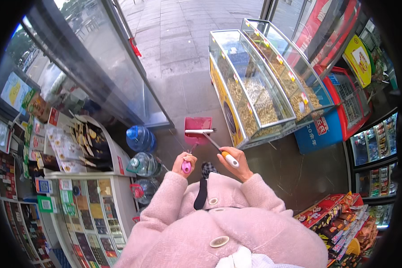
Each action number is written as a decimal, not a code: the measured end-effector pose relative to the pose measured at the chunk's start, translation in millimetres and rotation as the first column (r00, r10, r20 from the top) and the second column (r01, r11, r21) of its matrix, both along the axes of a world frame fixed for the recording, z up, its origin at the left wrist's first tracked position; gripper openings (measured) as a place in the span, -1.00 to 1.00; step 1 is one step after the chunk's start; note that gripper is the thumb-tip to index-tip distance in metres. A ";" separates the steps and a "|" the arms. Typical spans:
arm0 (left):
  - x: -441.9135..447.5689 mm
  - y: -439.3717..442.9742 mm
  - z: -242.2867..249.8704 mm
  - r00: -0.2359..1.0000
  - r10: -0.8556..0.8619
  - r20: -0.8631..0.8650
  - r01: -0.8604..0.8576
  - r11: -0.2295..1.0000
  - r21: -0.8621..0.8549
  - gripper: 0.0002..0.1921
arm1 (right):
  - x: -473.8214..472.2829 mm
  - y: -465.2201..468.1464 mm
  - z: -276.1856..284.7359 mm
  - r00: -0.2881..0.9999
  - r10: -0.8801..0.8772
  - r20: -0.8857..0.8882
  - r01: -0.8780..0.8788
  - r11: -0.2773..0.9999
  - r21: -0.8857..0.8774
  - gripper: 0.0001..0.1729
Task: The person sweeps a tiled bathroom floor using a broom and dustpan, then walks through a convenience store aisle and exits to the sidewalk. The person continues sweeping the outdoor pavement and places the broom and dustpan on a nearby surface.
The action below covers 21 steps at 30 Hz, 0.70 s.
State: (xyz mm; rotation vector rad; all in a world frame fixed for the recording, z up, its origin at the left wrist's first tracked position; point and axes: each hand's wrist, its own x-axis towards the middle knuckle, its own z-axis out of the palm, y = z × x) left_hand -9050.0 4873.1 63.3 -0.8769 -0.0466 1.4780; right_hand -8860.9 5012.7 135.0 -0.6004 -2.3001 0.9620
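My left hand (184,163) is closed around the pink handle of a dustpan (206,123), whose pink-red pan is held out in front of me, low over the dark floor. In my right hand (237,163) is the white and orange handle of a small broom or brush (199,131). Its grey shaft slants up and left to a white head lying across the dustpan's pan in this view. Dark bristles show at the head's right end. Whether the pan rests on the floor I cannot tell.
Glass display bins (254,93) of snacks stand ahead right, beside a glass door (120,63) on the left. Large water bottles (140,138) line the left counter (122,194). A snack rack (341,227) stands at lower right. Paving (177,33) lies beyond the doorway.
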 end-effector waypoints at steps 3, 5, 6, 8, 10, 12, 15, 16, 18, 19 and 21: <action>-68.6 68.0 12.0 1.000 0.004 0.009 -0.004 1.000 -0.006 -0.82 | -74.0 75.7 6.7 1.000 0.004 0.003 -0.004 1.000 -0.016 -0.75; -113.6 103.7 16.1 1.000 0.021 0.003 -0.021 1.000 -0.006 -0.84 | -123.8 115.7 16.4 1.000 0.022 -0.006 -0.022 1.000 -0.004 -0.75; -138.8 125.1 16.8 0.999 0.032 -0.006 -0.032 0.999 0.004 -0.85 | -149.4 136.0 17.7 0.999 0.033 0.000 -0.033 0.999 0.007 -0.76; -180.2 170.1 17.0 0.998 0.053 -0.037 -0.054 0.999 -0.006 -0.85 | -191.9 178.5 16.4 1.000 0.024 0.000 -0.024 1.000 -0.008 -0.75; -223.5 214.4 13.0 0.998 0.038 -0.047 -0.039 0.999 -0.023 -0.84 | -233.2 216.4 5.1 1.000 -0.009 -0.009 0.009 1.000 -0.029 -0.75; -274.4 266.9 8.5 0.997 0.037 -0.064 -0.036 0.999 0.007 -0.84 | -280.6 263.5 1.4 1.000 -0.021 -0.012 0.021 0.999 -0.049 -0.76; -335.3 322.1 -3.2 0.992 0.005 -0.124 -0.008 1.000 -0.023 -0.84 | -339.3 314.3 -6.3 1.000 -0.025 -0.005 0.024 0.993 -0.116 -0.76; -355.0 342.2 -0.5 0.990 0.009 -0.144 -0.015 0.999 -0.045 -0.84 | -357.1 333.0 -4.4 1.000 -0.014 0.010 0.015 0.994 -0.108 -0.76; -388.6 383.6 8.7 0.993 0.027 -0.114 -0.035 0.997 -0.070 -0.83 | -393.2 372.3 0.0 1.000 -0.012 0.022 0.014 0.995 -0.097 -0.76; -403.3 398.5 13.5 0.992 0.027 -0.121 -0.035 0.997 -0.064 -0.83 | -410.7 388.1 -2.0 0.999 -0.028 -0.032 0.026 0.998 -0.064 -0.76; -435.4 431.3 17.8 0.990 0.032 -0.140 -0.038 0.999 -0.035 -0.82 | -444.0 419.6 0.5 0.999 -0.021 -0.029 0.019 0.996 -0.084 -0.76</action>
